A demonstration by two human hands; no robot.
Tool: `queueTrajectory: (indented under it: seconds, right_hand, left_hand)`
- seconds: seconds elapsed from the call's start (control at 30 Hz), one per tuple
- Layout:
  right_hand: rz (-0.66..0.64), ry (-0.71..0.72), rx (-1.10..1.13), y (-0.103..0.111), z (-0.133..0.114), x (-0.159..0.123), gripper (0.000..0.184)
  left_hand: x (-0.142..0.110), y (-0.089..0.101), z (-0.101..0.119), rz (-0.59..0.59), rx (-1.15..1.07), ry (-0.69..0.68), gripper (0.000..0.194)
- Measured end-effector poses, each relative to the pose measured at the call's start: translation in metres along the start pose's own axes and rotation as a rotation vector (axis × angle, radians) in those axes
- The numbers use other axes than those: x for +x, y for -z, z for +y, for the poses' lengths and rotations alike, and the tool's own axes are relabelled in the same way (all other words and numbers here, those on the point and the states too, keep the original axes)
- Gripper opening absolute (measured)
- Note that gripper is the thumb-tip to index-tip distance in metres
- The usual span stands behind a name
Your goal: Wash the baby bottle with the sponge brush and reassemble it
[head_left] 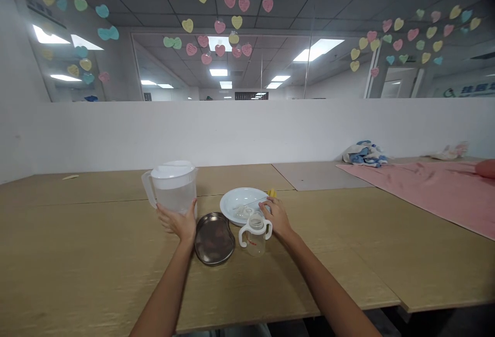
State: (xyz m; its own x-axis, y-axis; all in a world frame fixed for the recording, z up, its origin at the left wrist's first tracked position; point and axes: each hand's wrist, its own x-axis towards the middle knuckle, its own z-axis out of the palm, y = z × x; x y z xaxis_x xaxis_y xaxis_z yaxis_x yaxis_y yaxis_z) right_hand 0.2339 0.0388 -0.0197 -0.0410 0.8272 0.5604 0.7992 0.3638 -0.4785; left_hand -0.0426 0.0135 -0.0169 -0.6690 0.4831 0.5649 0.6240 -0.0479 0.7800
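My left hand (178, 221) cups the lower front of a clear lidded pitcher (176, 192), thumb on one side and fingers on the other. The pitcher stands upright, its handle pointing left. My right hand (276, 217) is at the right rim of a white dish (233, 197), fingers bent over the edge. A clear piece (243, 211) and a thin stick lie in the dish. Yellow material (271, 193) shows just behind my right fingers. In front stands an uncapped clear baby bottle (256, 241) with two white handles. Left of it lies a kidney-shaped metal tray (214, 239).
The wooden table (96, 265) meets a low white wall (232, 130) at the back. To the right lie a pink cloth (421, 185), a crumpled blue-and-white cloth (365, 154) and a grey mat (317, 176). Glass with heart-shaped notes rises above the wall.
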Motion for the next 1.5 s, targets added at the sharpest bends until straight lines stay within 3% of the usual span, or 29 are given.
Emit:
queueTrajectory:
  seconds: [0.1, 0.23, 0.37, 0.6, 1.2, 1.37, 1.5]
  right_hand:
    - [0.002, 0.01, 0.003, 0.0, 0.0, 0.0, 0.037]
    - [0.012, 0.015, 0.009, 0.0, 0.0, 0.0, 0.036]
    - [0.016, 0.021, -0.002, 0.0, 0.001, 0.0, 0.037]
    - [0.011, 0.008, 0.014, -0.001, 0.0, 0.0, 0.038]
    - [-0.008, 0.01, 0.017, 0.001, 0.001, 0.0, 0.036]
    - [0.034, 0.023, 0.062, -0.001, 0.0, -0.001, 0.035]
    - [0.17, -0.013, 0.187, -0.001, 0.003, 0.001, 0.036]
  left_hand:
    - [0.0, 0.007, 0.01, 0.142, 0.009, 0.026, 0.09]
    - [0.0, 0.014, 0.02, 0.113, 0.12, -0.265, 0.092]
    - [-0.001, 0.013, 0.02, 0.064, 0.217, -0.509, 0.077]
    - [-0.005, 0.007, 0.017, -0.051, 0.294, -0.629, 0.063]
    - [-0.007, 0.008, 0.022, -0.019, 0.297, -0.561, 0.07]
    - [-0.007, 0.008, 0.025, 0.042, 0.204, -0.375, 0.087]
    - [-0.005, 0.01, 0.025, 0.118, 0.088, -0.13, 0.098]
